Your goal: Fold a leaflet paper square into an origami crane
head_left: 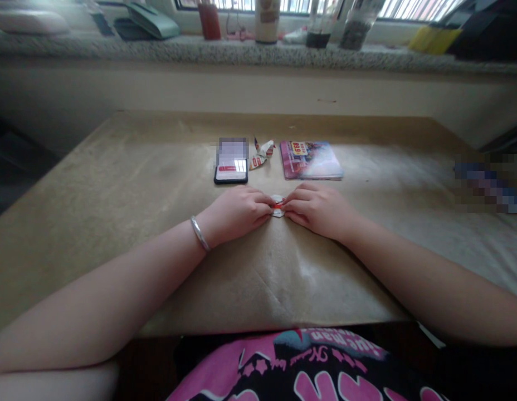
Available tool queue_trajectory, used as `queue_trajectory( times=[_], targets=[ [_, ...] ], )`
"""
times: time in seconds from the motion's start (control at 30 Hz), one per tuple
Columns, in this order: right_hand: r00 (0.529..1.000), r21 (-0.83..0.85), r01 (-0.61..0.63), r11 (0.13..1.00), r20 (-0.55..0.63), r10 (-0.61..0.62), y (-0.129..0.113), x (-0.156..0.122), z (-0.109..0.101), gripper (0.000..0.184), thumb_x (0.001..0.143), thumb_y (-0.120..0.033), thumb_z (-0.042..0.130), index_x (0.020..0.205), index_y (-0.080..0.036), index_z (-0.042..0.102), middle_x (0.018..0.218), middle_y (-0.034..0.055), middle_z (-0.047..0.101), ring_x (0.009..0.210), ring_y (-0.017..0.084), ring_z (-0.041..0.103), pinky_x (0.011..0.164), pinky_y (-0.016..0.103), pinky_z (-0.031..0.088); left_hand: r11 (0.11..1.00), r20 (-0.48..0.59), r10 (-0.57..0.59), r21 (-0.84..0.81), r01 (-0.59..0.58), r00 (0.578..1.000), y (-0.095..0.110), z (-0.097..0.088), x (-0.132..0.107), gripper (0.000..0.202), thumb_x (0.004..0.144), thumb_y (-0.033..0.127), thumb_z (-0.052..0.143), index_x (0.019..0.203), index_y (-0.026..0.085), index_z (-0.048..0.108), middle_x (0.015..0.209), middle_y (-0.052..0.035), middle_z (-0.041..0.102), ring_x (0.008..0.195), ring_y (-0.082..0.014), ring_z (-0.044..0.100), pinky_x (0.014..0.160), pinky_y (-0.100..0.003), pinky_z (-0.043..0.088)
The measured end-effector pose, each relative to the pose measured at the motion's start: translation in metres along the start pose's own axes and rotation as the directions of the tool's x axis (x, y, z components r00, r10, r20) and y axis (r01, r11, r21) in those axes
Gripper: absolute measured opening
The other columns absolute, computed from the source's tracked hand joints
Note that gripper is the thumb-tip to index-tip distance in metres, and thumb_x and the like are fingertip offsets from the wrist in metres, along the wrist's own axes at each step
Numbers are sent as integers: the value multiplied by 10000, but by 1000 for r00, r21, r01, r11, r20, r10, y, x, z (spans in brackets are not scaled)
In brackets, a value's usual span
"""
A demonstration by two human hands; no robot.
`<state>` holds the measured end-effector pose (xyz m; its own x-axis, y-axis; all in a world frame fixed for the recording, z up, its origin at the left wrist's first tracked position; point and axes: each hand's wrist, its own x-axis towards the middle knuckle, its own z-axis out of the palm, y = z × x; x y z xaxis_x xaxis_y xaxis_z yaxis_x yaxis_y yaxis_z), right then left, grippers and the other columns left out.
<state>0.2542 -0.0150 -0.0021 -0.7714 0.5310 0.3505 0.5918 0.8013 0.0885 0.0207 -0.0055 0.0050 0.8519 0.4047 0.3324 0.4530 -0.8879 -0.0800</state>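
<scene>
A small folded piece of paper [277, 206], white with a red patch, lies on the brown paper-covered table [116, 189] between my hands. My left hand [235, 213], with a silver bangle on the wrist, pinches its left side with curled fingers. My right hand [319, 209] pinches its right side in the same way. Both hands rest on the table and meet at the paper.
Beyond my hands lie a phone [231, 161] with a lit screen, a finished folded paper figure [262, 153] and a pink printed leaflet [311, 160]. A stone windowsill [242, 53] at the back holds bottles, cups and a green case.
</scene>
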Motion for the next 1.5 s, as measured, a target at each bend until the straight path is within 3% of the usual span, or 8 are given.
queue_trajectory(
  times=[0.13,0.3,0.6,0.93,1.2,1.5],
  targets=[
    [1000,-27,-8,1000,12,8,-2,1,-2,288,952,-337,482,959,-194,732,919,60,721,848,203,582,738,320,422,1000,3,4,-6,-4,1000,2,-1,1,259,940,230,489,934,159,737,987,-64,739,867,-177,676,793,-301,525],
    [1000,-37,10,999,18,-9,-4,3,-3,288,955,-337,481,1021,-202,726,930,69,717,860,202,569,737,323,394,995,22,-70,-68,71,997,2,-1,0,226,935,234,512,935,163,726,993,-58,730,872,-164,672,797,-279,522],
    [1000,-94,-3,996,29,6,-9,6,-3,294,949,-322,470,874,-203,728,839,39,701,796,181,564,677,312,346,988,44,-128,-77,131,991,6,1,1,226,940,252,508,933,141,705,960,-78,700,856,-165,651,755,-265,495],
    [997,-97,-73,993,18,75,-14,9,0,249,912,-294,477,852,-182,691,825,56,691,752,177,553,631,307,324,978,14,-187,99,185,982,11,-1,5,258,912,331,538,761,178,681,822,-31,691,746,-170,612,708,-320,407],
    [991,74,-134,988,33,132,-12,8,0,261,908,-363,511,936,-201,714,924,68,701,840,205,576,677,314,382,980,-20,-188,59,189,982,11,4,5,245,885,290,547,717,160,670,764,-42,647,645,-134,566,581,-262,377],
    [968,245,-250,937,58,243,-12,14,9,206,864,-242,537,908,-187,731,869,68,680,826,197,588,715,301,419,974,20,-210,-77,211,977,7,4,2,209,886,272,564,790,154,707,823,-48,655,731,-149,583,650,-254,429]
  ],
)
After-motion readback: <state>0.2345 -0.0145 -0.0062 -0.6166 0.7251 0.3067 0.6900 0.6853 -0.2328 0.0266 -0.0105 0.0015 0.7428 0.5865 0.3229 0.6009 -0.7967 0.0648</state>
